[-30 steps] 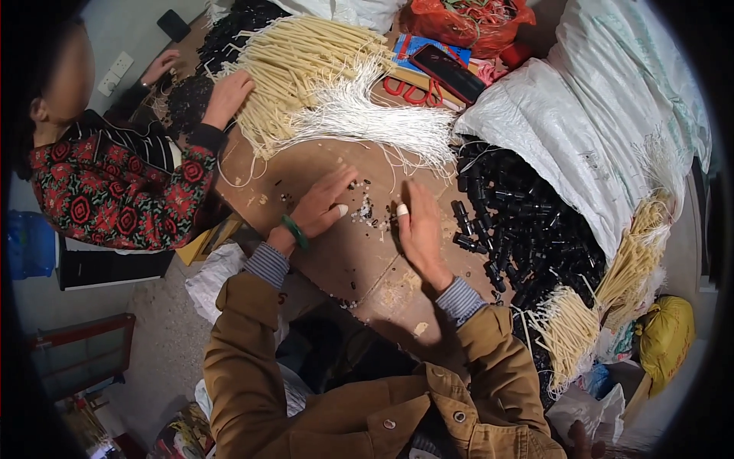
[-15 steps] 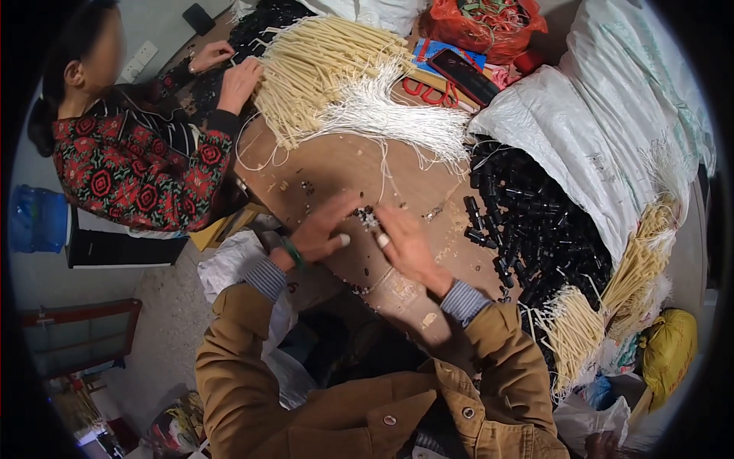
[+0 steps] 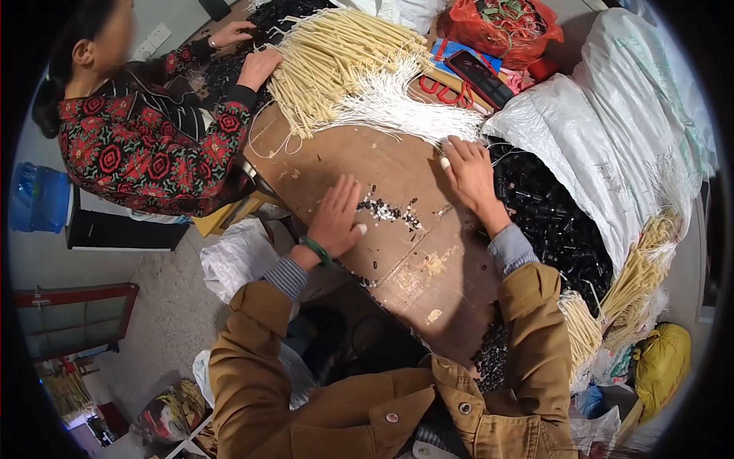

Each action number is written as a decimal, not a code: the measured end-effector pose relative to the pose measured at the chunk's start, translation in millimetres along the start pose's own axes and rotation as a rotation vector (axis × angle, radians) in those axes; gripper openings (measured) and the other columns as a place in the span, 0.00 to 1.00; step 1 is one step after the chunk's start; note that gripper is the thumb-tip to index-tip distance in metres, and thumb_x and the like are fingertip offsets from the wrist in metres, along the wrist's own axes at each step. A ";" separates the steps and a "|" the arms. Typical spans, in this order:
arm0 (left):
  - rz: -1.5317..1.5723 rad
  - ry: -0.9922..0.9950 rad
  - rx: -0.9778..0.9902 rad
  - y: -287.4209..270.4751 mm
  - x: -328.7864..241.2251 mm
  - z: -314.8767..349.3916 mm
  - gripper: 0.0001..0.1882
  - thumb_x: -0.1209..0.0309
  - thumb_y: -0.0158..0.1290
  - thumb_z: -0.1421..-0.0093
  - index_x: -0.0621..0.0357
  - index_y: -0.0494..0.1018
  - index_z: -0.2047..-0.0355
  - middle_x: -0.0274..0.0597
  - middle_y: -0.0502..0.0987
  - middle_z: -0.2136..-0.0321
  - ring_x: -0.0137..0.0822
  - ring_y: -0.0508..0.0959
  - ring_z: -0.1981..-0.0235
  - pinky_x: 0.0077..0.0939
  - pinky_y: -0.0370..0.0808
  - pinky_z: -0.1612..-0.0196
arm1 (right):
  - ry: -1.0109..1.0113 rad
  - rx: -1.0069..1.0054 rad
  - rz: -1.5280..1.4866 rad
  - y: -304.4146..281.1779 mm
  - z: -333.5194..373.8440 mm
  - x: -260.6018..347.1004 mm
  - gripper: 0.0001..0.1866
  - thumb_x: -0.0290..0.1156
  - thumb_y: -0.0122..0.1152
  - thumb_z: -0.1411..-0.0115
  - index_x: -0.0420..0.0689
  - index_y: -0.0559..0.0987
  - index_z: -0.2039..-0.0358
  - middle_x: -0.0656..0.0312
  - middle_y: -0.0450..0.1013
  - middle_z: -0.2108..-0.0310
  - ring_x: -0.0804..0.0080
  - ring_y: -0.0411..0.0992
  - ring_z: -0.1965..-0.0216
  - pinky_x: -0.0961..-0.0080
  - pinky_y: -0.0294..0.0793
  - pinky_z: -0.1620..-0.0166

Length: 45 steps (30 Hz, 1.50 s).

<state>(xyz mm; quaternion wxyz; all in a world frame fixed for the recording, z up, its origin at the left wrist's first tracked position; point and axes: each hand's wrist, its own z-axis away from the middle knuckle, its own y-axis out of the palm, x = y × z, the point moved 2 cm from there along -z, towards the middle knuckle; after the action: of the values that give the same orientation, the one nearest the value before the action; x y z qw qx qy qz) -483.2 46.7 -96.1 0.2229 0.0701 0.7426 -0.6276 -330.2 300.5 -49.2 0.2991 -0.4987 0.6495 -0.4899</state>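
Note:
My left hand lies flat, fingers stretched out, at the left side of a scatter of small white and black pieces on the brown tabletop. A green bangle circles that wrist. My right hand is farther right, fingers apart, its tips at the loose ends of the white cords. Whether the fingertips touch the cords, I cannot tell. A white cover wraps the thumb or a finger on each hand. The cords run from a big bundle of cream-coloured sticks.
Right of my right hand lies a heap of black plastic parts, partly under a white woven sack. Behind the cords are red-handled scissors, a phone and a red bag. A co-worker in a patterned jacket sits at left.
Both hands have parted from around the small pieces. My right hand has moved right and away from me to the cord ends; my left stays beside the pieces. The view has shifted slightly.

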 end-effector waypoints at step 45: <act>0.413 -0.066 -0.613 -22.2 29.2 30.8 0.33 0.75 0.41 0.50 0.60 0.60 0.40 0.48 0.64 0.40 0.47 0.61 0.38 0.38 0.57 0.36 | -0.290 -0.075 -0.301 35.7 63.0 205.6 0.21 0.33 0.55 0.46 0.46 0.74 0.50 0.59 0.69 0.49 0.62 0.66 0.49 0.60 0.58 0.40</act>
<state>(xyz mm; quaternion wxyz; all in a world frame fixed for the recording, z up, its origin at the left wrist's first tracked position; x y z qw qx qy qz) -510.2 7.4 -91.9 0.3795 0.1281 0.8587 -0.3196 -354.2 86.6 -83.5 0.2942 -0.6663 0.5355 -0.4275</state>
